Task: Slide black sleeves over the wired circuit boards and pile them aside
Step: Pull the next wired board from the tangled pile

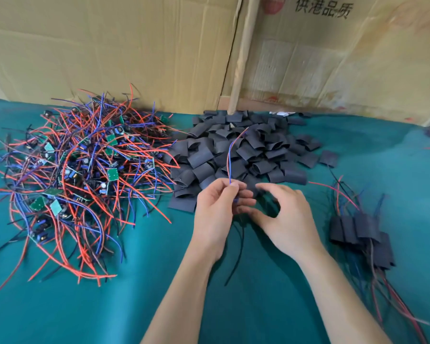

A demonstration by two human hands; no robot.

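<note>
Gripping red and blue wires (230, 157), left hand (215, 214); right hand (287, 219) curled, its grasp unclear.

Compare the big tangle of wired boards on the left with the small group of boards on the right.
The left tangle of bare green circuit boards is large; the right pile of black-sleeved boards holds only a few. Left boards show green faces; right ones are hidden under black sleeves. Left wires sprawl everywhere; right ones mostly trail toward the person. Both have red and blue wires and lie on the teal cloth.

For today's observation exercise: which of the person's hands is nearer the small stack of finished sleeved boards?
Right. The right hand is just left of the finished stack; the left hand lies farther left, beyond it.
</note>
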